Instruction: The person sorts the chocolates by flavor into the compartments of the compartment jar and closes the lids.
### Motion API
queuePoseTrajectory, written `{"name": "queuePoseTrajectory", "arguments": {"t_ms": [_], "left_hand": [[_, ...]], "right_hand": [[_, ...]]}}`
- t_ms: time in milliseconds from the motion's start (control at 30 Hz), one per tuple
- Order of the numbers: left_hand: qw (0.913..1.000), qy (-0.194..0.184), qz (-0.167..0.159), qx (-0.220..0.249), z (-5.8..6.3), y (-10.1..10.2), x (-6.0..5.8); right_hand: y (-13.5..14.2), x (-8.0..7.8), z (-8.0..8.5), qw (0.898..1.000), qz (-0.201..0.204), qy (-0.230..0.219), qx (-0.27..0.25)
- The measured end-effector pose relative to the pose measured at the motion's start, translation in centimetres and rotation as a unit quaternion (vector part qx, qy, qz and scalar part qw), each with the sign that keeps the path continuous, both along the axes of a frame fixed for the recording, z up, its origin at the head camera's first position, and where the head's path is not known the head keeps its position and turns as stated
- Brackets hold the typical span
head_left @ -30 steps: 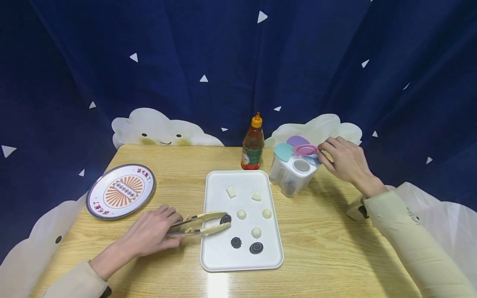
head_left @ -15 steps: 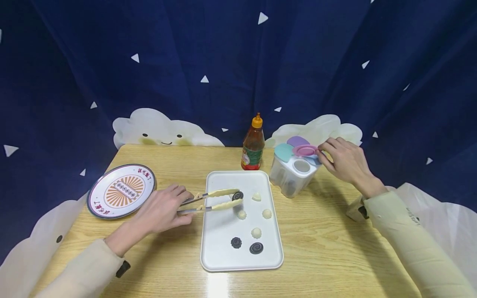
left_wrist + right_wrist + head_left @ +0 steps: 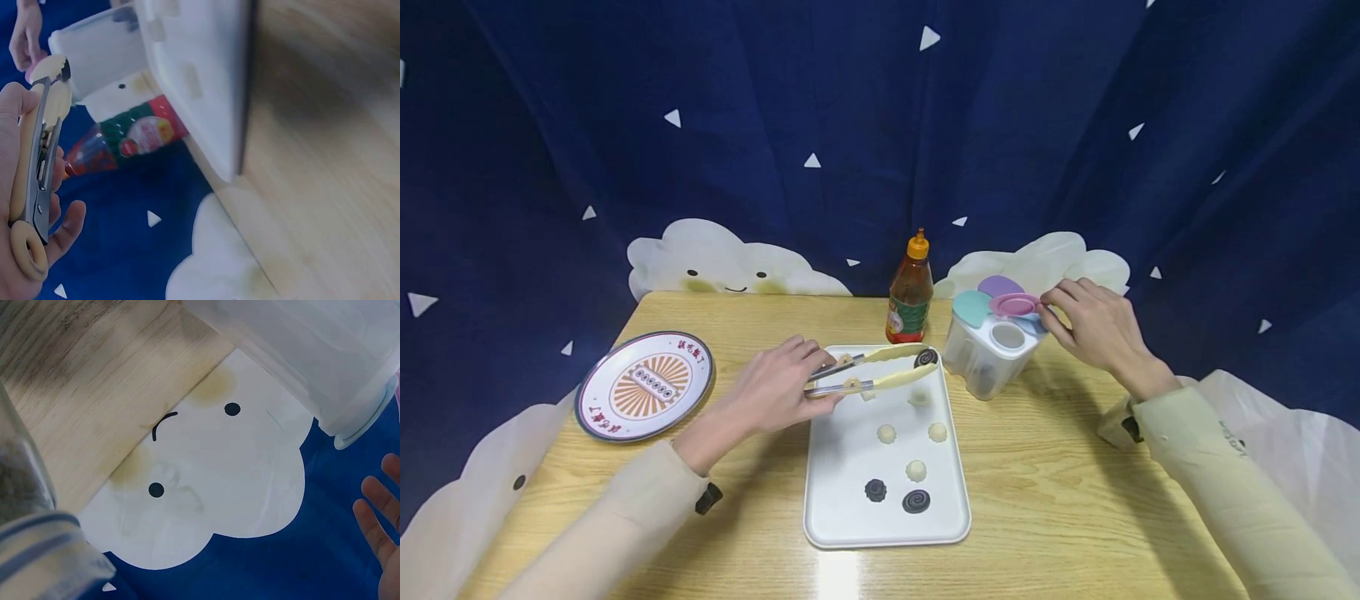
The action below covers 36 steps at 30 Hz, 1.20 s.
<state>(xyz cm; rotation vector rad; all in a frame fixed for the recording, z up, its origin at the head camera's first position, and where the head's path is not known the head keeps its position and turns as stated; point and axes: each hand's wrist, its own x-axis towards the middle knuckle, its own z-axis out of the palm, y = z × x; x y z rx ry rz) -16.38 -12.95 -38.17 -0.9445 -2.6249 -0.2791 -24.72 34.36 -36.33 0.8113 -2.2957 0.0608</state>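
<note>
My left hand [image 3: 775, 387] grips a pair of tongs [image 3: 898, 378] with cream tips. Pinched between the tips is a dark swirl-patterned piece [image 3: 927, 358], like a chocolate, above the far right end of a white tray [image 3: 842, 500]. In the left wrist view the thumb and fingers wrap the tongs [image 3: 24, 169]. At the back right, my right hand [image 3: 1093, 325] pinches the raised pink lid [image 3: 1017, 305] of a clear compartment container [image 3: 976, 354]. One round opening [image 3: 1007, 335] shows beneath that lid. The right wrist view catches only some fingers [image 3: 375, 531] beside the container [image 3: 319, 356].
Pale pieces [image 3: 916, 471] and dark ones [image 3: 916, 501] lie on the tray. A sauce bottle [image 3: 910, 308] with an orange cap stands behind it, left of the container. A patterned plate [image 3: 598, 375] is at the left. Teal [image 3: 972, 308] and purple [image 3: 1000, 286] lids cover other compartments.
My left hand has lifted the dark swirl piece with the tongs and carried it up the tray, rightward toward the container. The right hand and pink lid have stayed in place.
</note>
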Motion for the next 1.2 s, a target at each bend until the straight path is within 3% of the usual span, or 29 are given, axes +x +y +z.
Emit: {"name": "queuePoseTrajectory", "arguments": {"t_ms": [233,567,900,1200], "left_hand": [[0.9998,-0.01,-0.003,0.015,1.2,3.5,-1.8],[0.9996,-0.016,-0.023,0.002,3.2,8.1,-4.0],[0.9992,-0.015,-0.029,-0.021,3.1,10.5,-5.2],[0.9992,-0.007,-0.03,-0.024,2.5,10.7,-5.3]], "right_hand": [[0.1,0.0,0.0,1.0,0.002,0.005,0.0],[0.2,-0.2,-0.1,1.0,0.001,0.012,-0.003],[0.1,-0.4,-0.1,1.0,0.007,0.011,-0.001],[0.1,-0.3,-0.3,1.0,0.005,0.008,0.002]]}}
